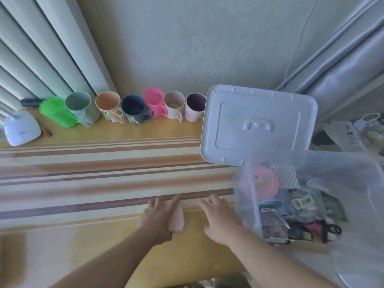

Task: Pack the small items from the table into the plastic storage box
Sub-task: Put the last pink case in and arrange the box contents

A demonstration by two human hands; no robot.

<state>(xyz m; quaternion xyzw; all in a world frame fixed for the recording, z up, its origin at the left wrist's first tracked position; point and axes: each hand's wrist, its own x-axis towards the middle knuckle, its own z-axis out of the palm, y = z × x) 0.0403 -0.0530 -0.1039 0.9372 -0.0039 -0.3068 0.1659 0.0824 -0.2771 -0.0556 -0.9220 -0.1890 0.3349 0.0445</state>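
Fingers, left hand [159, 215]: curled round a pale pink soft object [177, 219], which sticks out on the thumb side; gripping it just above the table [83, 163].
Fingers, right hand [218, 217]: spread and loose, holding nothing, palm down near the table, just beside the box wall at 3 o'clock of the hand.
White device [21, 127]: far left, at 10 o'clock of the hands, by the curtain.
Green jug [57, 112]: lidded, tipped back; contents hidden.
Row of cups: sage cup [83, 108], peach cup [109, 108], navy cup [136, 109], pink cup [154, 103], cream cup [174, 107], purple-lined cup [195, 107]; lined up along the wall at 11 to 12 o'clock; the insides that show look empty.
Lid [257, 125]: white, off the box, lying flat at 1 o'clock of the hands, its near edge overlapped by the box rim.
Plastic storage box [353, 173]: clear, open, at 3 o'clock, blurred.
Inside the box: a round pink case [264, 181] at the far-left corner, white mesh foam [286, 176] beside it, a pale hair clip [301, 201] near the middle, black scissors [332, 228] toward the near side, and a jumble of small packets too blurred to name.
Pink object versus box: well outside it, left of the right hand.
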